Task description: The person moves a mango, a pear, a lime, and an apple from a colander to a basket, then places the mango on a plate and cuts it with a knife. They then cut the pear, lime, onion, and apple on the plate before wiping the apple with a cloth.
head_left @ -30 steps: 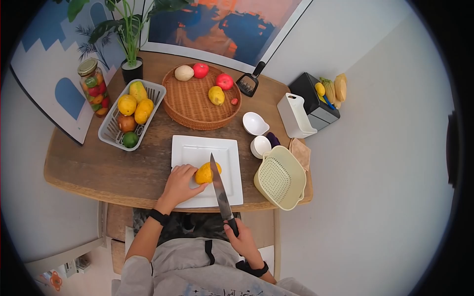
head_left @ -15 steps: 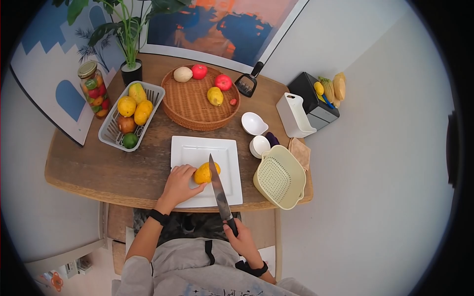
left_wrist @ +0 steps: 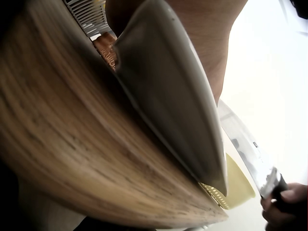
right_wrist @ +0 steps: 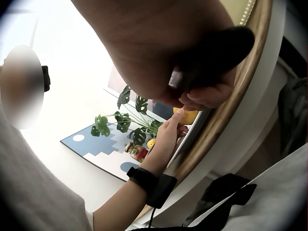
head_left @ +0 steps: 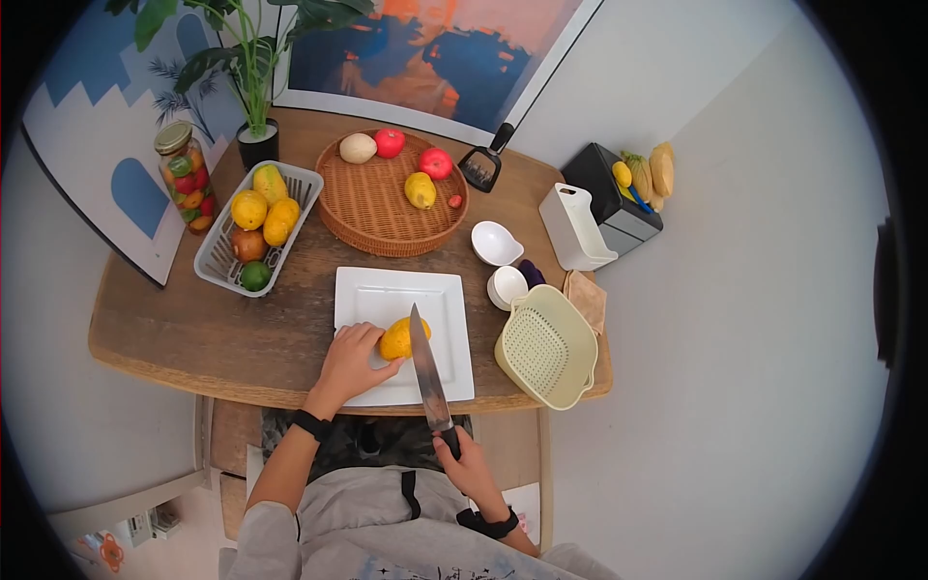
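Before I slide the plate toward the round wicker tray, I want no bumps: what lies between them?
Nothing: in the head view only bare wooden table separates the white plate from the wicker tray.

This looks like a home kitchen or dining corner. A wooden counter (head_left: 193, 333) stands against a white wall and carries a round wicker tray (head_left: 372, 208) of fruit, a white wire basket (head_left: 217, 253) with more fruit, and a glass jar (head_left: 184, 176) of preserved pieces. A white square plate (head_left: 387, 290), small white bowls (head_left: 496, 242) and a pale yellow colander (head_left: 546, 348) sit nearby. A potted plant (head_left: 256, 126) and colourful pictures (head_left: 435, 53) leaning on the wall give it a lived-in, domestic feel.
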